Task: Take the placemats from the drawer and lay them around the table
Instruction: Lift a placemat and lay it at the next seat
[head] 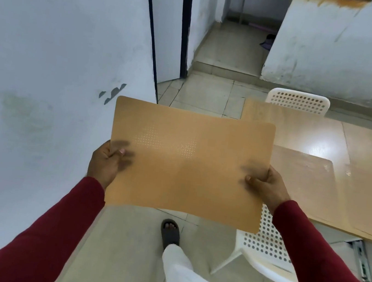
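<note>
Desk (324, 142) sits off to the right, pale wood and glossy, with two placemats already on it: one at the far left corner (257, 110), one along the near left edge (304, 182). White perforated chairs stand at the far end (298, 101) and the near side (265, 247). Tan placemat (186, 165) is held out flat over the floor, left of the desk. Left hand (105, 160) grips its left edge, right hand (265, 186) grips its right edge, thumbs on top.

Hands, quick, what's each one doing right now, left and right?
Left hand: closed on the left edge of the placemat, thumb on top.
Right hand: closed on the placemat's right edge, thumb on top.
</note>
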